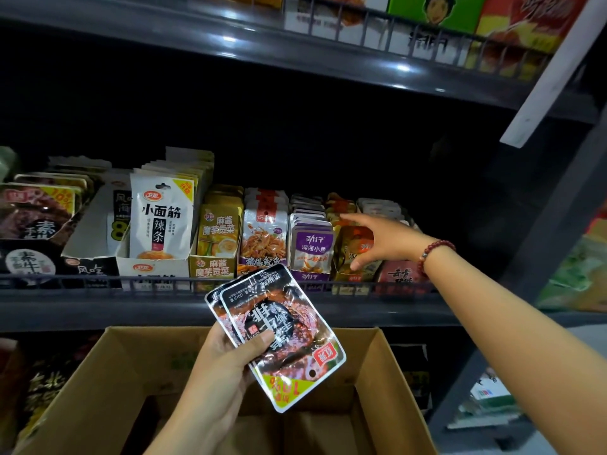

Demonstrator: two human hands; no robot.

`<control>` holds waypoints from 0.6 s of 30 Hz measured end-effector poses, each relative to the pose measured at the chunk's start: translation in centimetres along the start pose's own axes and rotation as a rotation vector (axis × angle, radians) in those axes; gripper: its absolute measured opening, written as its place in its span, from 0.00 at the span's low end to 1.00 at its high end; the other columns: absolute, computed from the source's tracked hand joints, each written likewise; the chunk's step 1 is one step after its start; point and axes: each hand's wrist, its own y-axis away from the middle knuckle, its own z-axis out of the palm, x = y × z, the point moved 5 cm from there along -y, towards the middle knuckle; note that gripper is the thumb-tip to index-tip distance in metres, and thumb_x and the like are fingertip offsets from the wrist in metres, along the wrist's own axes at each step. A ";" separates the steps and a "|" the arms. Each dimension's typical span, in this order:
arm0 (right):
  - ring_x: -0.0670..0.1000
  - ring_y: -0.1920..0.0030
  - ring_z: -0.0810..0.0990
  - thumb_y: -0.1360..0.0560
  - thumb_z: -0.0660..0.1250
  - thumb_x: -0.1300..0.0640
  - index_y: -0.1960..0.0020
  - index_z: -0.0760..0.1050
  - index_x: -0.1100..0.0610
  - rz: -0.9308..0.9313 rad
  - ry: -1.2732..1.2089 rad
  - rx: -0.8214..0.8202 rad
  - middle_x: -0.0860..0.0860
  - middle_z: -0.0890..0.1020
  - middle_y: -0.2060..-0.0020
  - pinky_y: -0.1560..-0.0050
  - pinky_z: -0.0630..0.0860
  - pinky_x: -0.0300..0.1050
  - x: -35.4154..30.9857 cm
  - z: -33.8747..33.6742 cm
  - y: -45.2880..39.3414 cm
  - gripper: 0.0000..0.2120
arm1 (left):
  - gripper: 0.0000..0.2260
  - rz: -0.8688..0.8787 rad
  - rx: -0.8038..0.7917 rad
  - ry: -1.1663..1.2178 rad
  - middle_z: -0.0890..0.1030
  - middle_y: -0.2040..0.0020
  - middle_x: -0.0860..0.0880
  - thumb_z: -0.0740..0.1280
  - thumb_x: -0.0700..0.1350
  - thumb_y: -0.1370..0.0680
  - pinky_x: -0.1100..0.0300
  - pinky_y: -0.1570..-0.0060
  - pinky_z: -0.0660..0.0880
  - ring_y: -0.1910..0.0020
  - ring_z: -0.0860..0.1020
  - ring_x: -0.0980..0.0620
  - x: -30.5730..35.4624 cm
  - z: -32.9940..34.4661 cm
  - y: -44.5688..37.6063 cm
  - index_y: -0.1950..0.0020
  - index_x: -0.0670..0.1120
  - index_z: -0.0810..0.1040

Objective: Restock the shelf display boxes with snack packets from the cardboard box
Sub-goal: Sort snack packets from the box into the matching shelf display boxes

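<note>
- Low, over the open cardboard box [387, 366], left hand [226, 366] grips two dark snack packets [279, 336], thumb across the front.
- Right hand [384, 241], fingers spread and holding nothing, touches orange packets [353, 244] near the shelf [98, 307] front edge.

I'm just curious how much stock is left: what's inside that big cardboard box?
The cardboard box is open, and its visible inside shows only bare brown cardboard. The left hand, holding dark snack packets, covers part of the interior, so packets could lie there unseen.
</note>
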 end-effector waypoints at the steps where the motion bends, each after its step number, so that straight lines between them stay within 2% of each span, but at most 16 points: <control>1: 0.51 0.25 0.55 0.33 0.77 0.50 0.23 0.53 0.46 -0.001 0.010 0.020 0.48 0.57 0.24 0.28 0.59 0.48 -0.2 -0.3 0.6 0.47 | 0.21 0.005 0.008 -0.004 0.85 0.50 0.44 0.72 0.34 0.32 0.50 0.57 0.78 0.51 0.83 0.43 0.0 -0.1 0.0 0.41 0.46 0.75; 4: 0.50 0.24 0.51 0.32 0.75 0.48 0.24 0.55 0.45 -0.045 0.008 0.078 0.46 0.57 0.24 0.26 0.54 0.50 -1.4 -1.3 2.6 0.43 | 0.18 0.044 0.022 -0.025 0.85 0.50 0.45 0.70 0.32 0.28 0.49 0.55 0.78 0.50 0.83 0.44 0.2 -0.1 0.0 0.42 0.47 0.76; 6: 0.48 0.25 0.52 0.30 0.73 0.47 0.26 0.59 0.45 -0.117 -0.025 0.103 0.45 0.60 0.25 0.26 0.54 0.49 -3.1 -1.6 4.0 0.38 | 0.17 0.080 0.019 -0.050 0.85 0.51 0.47 0.70 0.32 0.28 0.48 0.52 0.78 0.49 0.83 0.44 0.4 0.1 0.1 0.43 0.48 0.76; 10: 0.39 0.33 0.64 0.26 0.68 0.44 0.29 0.64 0.44 -0.206 -0.120 0.023 0.43 0.68 0.30 0.37 0.63 0.34 -7.0 0.1 6.4 0.28 | 0.17 0.143 0.021 -0.084 0.85 0.50 0.48 0.71 0.33 0.28 0.45 0.43 0.77 0.47 0.82 0.46 0.9 0.1 0.3 0.42 0.48 0.75; 12: 0.40 0.37 0.70 0.26 0.67 0.44 0.28 0.63 0.45 -0.218 -0.203 -0.078 0.44 0.71 0.32 0.42 0.67 0.28 -8.7 1.7 7.1 0.28 | 0.18 0.162 0.022 -0.094 0.85 0.49 0.48 0.71 0.34 0.28 0.45 0.41 0.76 0.46 0.82 0.47 1.0 0.0 0.5 0.42 0.48 0.75; 16: 0.44 0.45 0.76 0.26 0.68 0.47 0.25 0.57 0.44 -0.195 -0.341 -0.150 0.48 0.72 0.35 0.44 0.78 0.41 -11.2 3.6 7.8 0.33 | 0.22 0.189 0.004 -0.075 0.85 0.48 0.47 0.72 0.39 0.34 0.46 0.43 0.76 0.45 0.82 0.46 1.6 0.0 0.9 0.41 0.48 0.75; 18: 0.43 0.47 0.75 0.25 0.68 0.47 0.25 0.54 0.42 -0.191 -0.352 -0.120 0.48 0.71 0.35 0.50 0.78 0.36 -12.0 4.0 7.8 0.35 | 0.19 0.200 -0.001 -0.057 0.85 0.48 0.46 0.71 0.38 0.31 0.46 0.44 0.77 0.47 0.82 0.46 1.9 -0.1 0.8 0.41 0.47 0.75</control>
